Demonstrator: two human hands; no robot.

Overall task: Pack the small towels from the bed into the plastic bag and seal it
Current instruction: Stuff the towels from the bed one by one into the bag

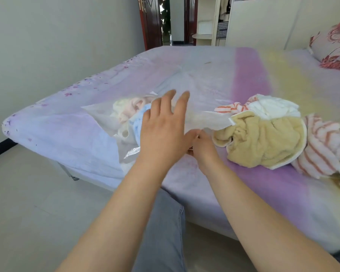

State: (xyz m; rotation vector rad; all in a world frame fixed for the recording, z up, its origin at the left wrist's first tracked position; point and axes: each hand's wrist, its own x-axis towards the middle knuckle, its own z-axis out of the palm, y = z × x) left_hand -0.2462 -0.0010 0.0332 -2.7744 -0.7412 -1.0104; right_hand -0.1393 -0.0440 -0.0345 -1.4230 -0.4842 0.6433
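— Two hands over the bag, then. How do they sit?

— Left hand is spread, fingers straight, palm down on the bag's upper side near its mouth. Right hand is at the bag's near edge, fingers curled as if pinching the plastic; the left hand hides the fingertips, so I cannot tell for sure.

— And the bag itself?

— It lies flat on the bed, toward the left corner, mouth facing right. Through the plastic show a blue towel, a pink towel and a pale yellow one, bunched together.

— Any towels outside?

— Several, just right of the bag's mouth: a tan towel touching the mouth's edge, a white towel behind it, and a striped towel farther right.

— Anything else?

— A flowered pillow, well beyond the bag at the far right.
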